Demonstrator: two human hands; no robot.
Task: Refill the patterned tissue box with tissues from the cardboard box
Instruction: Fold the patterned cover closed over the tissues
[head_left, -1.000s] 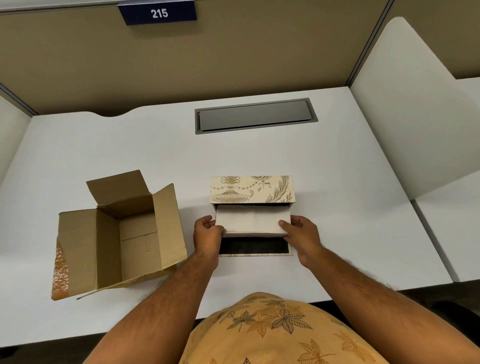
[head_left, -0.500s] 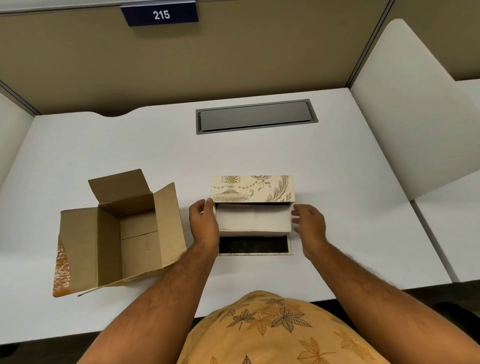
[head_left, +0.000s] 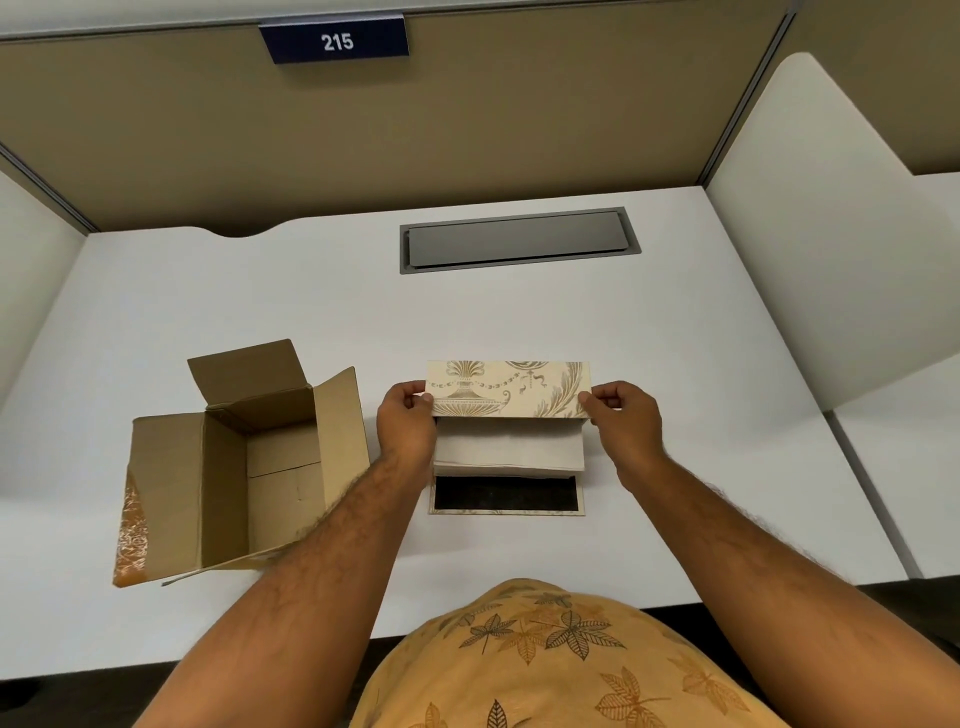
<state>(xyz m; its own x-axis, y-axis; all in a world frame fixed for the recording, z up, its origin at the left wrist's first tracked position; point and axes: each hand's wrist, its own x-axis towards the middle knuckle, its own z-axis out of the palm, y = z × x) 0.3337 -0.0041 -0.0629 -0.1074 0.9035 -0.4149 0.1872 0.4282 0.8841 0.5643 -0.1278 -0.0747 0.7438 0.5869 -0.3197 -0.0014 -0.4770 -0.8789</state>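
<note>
Tissues (head_left: 506, 449) lie stacked just below our left hand (head_left: 406, 422) and right hand (head_left: 623, 418), which pinch the patterned tissue box (head_left: 508, 389) ends, so we should lower it squarely over them, keeping both grips level.

White desk (head_left: 311, 312) with open cardboard box (head_left: 244, 457) left, patterned tissue box (head_left: 509, 441) at centre.

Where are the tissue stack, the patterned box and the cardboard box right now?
tissue stack (head_left: 506, 444), head view, middle of its white top sheet.
patterned box (head_left: 506, 389), head view, centre of its printed panel.
cardboard box (head_left: 280, 457), head view, inner back wall.
</note>
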